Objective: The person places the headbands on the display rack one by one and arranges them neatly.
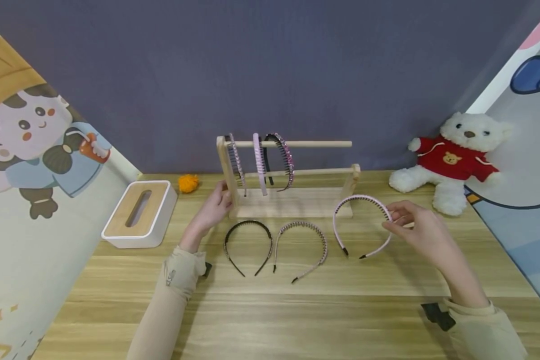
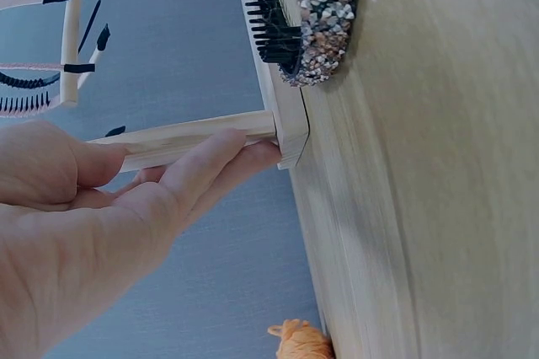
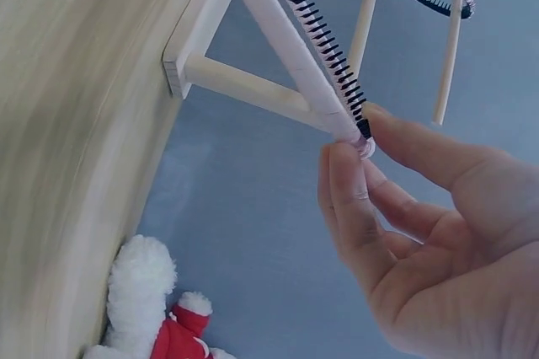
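Pale pink covers the headband that the right hand pinches by its side, thumb and fingertips closed on the band. It is in front of the right end of the wooden rack; whether its tips touch the table is hard to tell. The left hand grips the rack's left upright, thumb against one side and fingers along another. Between the hands lie a black headband and a beaded headband, side by side. More headbands hang on the rack's upper rod.
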{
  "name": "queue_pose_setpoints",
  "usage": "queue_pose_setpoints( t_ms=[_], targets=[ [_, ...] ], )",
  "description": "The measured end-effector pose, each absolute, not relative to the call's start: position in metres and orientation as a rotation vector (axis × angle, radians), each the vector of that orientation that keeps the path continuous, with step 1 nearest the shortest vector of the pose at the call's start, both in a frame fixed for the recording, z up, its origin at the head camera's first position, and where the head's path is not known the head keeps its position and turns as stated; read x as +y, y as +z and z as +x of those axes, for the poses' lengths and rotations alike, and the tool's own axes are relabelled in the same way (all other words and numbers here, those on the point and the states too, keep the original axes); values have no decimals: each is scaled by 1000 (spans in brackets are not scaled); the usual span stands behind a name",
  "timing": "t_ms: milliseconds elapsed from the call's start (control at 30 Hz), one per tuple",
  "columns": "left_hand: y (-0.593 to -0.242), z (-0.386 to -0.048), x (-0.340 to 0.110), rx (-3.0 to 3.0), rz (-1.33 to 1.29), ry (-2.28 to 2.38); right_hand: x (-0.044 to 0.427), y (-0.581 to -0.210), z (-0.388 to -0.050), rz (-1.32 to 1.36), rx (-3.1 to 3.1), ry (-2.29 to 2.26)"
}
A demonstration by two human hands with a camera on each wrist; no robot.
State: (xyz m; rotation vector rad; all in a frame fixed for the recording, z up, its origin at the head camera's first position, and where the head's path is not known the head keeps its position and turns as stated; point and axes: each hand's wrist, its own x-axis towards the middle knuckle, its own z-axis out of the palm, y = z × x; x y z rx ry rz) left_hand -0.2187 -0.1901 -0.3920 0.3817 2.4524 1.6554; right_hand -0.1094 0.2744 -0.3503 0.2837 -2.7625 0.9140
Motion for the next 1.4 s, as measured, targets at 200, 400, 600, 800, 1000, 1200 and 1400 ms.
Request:
queue_pose_setpoints(
  t_ms=[200,400,600,800,1000,1200,1400],
  targets=[
    [-391,-218,-190,2466,380,1638,271,-347,-107,252,-2759,933],
    [-391,-218,-190,2457,383,1638,268,-345,-104,225,-2763,943],
    [-391,-218,-191,2457,381,1634,266,-340,-100,224,-2725,917],
    [-391,-218,-190,2446,379,1654,264,-335,-96,233,-2648,890],
    [-391,-217,-190,2427,367,1665,262,-330,-92,215,-2583,897],
    [-393,-219,-190,2458,374,1643,260,-325,-90,200,-2565,909],
    [-393,-219,-190,2454,381,1645,256,-319,-90,177,-2542,934]
  ],
)
